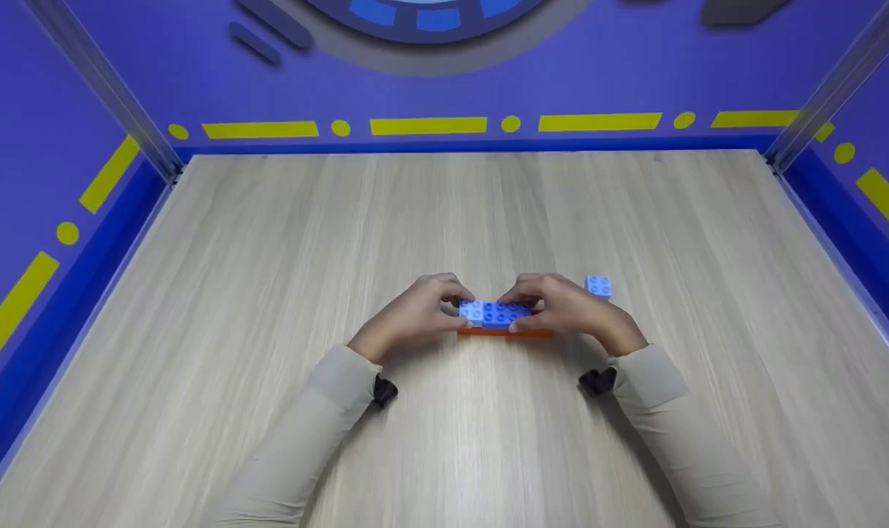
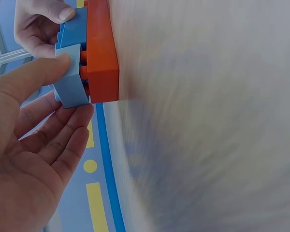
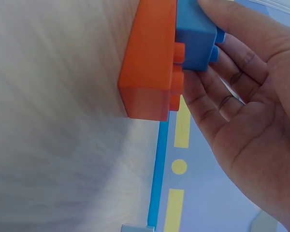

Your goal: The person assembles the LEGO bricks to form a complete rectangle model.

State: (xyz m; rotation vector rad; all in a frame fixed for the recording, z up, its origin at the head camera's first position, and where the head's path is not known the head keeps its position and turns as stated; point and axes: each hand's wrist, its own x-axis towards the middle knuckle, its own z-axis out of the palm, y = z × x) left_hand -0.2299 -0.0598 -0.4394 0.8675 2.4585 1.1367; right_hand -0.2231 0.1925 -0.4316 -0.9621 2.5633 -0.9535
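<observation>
near the middle of the head view, a little below centre, both hands meet over a small stack of toy bricks on the wooden table (image 1: 430, 455). the left hand (image 1: 419, 308), coming in from the lower left of the frame, pinches a light blue brick (image 1: 472, 314) between its thumb on the near side and its fingers on the far side. the right hand (image 1: 569, 308), coming in from the lower right, grasps a darker blue brick (image 1: 497, 317) in the same way, thumb near, fingers far.

the two blue bricks sit side by side, the light one to the left of the darker one, above a long orange brick (image 2: 103, 63) that lies on the table. in the left wrist view, at the upper left, orange studs show in a gap between the light blue brick and the orange one, so that brick is not seated flush. in the right wrist view, at the top, the orange brick's end studs are bare beside the darker blue brick.

a loose light blue brick (image 1: 598, 287) with four studs on top rests right of centre in the head view, just beyond the right hand and apart from the stack. pale sleeves (image 1: 327, 411) cover both forearms, and a purple-blue wall (image 1: 444, 92) with yellow dashes and dots runs across the top of the frame.
</observation>
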